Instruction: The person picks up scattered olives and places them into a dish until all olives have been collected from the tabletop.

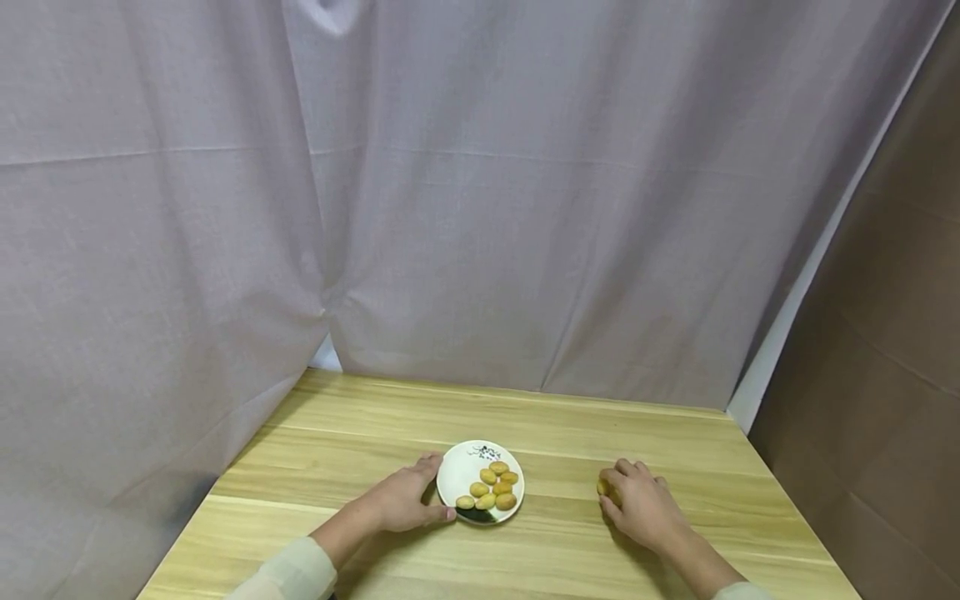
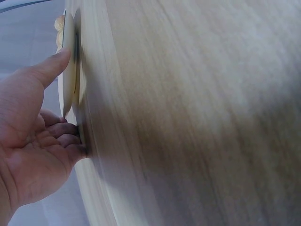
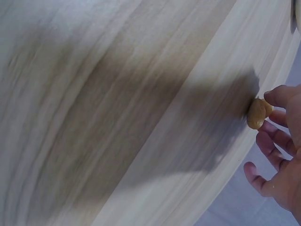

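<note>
A round white plate (image 1: pixel 459 475) with a dark branch print stands mid-table, several small yellow-orange oval fruits (image 1: pixel 502 488) gathered on its right and near side. My left hand (image 1: pixel 408 497) holds the plate's left rim, thumb at the near edge and fingers farther back. In the left wrist view the thumb (image 2: pixel 59 63) lies along the rim, with the other fingers bent low by the table. Off to the right, my right hand (image 1: pixel 641 504) has thumb and fingertips around small oval fruit (image 3: pixel 256 114) close over the tabletop. A second rounded piece shows behind it, partly hidden by the fingers.
The wooden table (image 1: pixel 360 442) has pale lengthwise grain. Grey curtain (image 1: pixel 480 250) hangs along its back and left sides, and a brown curtain (image 1: pixel 885 333) borders the right. Bare wood lies between the plate and my right hand.
</note>
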`<state>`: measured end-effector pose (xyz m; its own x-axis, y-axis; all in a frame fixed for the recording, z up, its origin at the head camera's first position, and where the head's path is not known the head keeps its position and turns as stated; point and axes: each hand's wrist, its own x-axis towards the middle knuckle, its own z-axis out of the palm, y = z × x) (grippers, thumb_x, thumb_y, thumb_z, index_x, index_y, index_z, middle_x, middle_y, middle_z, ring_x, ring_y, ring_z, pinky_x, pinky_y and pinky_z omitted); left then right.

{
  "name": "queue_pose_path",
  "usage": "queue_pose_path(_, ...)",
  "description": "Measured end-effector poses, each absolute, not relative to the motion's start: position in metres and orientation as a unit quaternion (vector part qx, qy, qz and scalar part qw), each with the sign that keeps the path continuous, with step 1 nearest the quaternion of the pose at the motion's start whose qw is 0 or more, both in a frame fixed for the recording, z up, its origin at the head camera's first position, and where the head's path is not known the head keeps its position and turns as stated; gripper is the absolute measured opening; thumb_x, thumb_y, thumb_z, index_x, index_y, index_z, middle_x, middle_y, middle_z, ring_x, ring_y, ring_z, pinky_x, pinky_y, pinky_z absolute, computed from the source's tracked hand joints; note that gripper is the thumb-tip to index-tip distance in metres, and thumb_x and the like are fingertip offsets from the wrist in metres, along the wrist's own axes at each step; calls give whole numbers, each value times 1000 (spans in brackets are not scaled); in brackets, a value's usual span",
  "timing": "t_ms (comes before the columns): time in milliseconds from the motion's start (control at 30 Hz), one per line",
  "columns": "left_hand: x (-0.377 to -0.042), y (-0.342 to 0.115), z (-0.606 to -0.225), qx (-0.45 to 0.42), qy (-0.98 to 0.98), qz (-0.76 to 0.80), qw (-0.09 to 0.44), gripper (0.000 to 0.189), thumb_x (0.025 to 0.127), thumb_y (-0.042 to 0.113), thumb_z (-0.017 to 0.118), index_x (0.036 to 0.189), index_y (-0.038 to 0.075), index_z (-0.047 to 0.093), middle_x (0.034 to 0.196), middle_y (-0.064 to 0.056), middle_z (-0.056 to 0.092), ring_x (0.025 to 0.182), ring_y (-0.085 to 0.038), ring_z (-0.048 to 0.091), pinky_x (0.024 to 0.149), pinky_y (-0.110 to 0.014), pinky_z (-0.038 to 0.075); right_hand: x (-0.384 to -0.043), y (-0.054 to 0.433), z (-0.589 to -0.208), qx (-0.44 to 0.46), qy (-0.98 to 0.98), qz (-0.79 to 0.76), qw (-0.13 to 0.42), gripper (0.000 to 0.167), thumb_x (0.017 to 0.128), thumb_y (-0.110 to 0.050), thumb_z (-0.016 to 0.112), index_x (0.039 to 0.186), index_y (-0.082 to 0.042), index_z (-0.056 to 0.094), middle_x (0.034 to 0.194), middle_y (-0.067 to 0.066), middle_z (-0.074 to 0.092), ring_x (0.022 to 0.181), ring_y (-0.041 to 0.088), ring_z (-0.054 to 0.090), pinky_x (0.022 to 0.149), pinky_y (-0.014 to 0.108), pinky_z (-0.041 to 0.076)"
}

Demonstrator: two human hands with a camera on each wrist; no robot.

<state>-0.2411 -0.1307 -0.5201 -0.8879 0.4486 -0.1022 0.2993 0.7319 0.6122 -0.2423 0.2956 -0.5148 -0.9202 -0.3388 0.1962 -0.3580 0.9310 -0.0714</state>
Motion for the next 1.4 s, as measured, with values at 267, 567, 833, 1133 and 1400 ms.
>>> queue_pose_path(267,-241,-131,-520,201,924,302,123,110,97,55,82,171,-6,29,180,-25,30,167,-46,33,137,-64,30,-247,292,-518,165,-981,38,92,37,93,-20,88,125,-6,77,108,4,71,94,22,63,75,55,64)
queue_pose_path(567,-241,-131,-521,199,924,303,125,111,97,57,82,172,-5,28,181,-24,29,167,-46,32,137,-65,30,-248,292,-521,163,-981,34,101,29,93,-17,87,119,-8,78,101,2,69,92,21,62,76,57,64)
queue_pose_path(833,-242,-131,-523,203,927,294,117,111,97,57,81,171,-5,29,180,-24,31,167,-46,34,137,-63,31,-249,289,-521,162,-981,37,100,28,91,-12,88,117,-10,78,100,2,69,90,20,61,79,63,65)
queue_pose_path(1133,-243,-132,-524,204,926,295,117,111,97,58,81,171,-6,29,180,-25,31,167,-45,34,137,-63,31,-249,285,-518,163,-977,43,133,29,88,-10,89,115,-13,78,100,0,69,91,19,60,80,61,62)
queue_pose_path(1400,-242,-131,-522,207,925,297,115,111,97,57,82,171,-6,29,179,-26,31,166,-46,34,136,-63,31,-248,274,-517,187,-964,57,179,25,88,-12,90,110,-13,78,97,0,69,89,19,61,77,60,62)
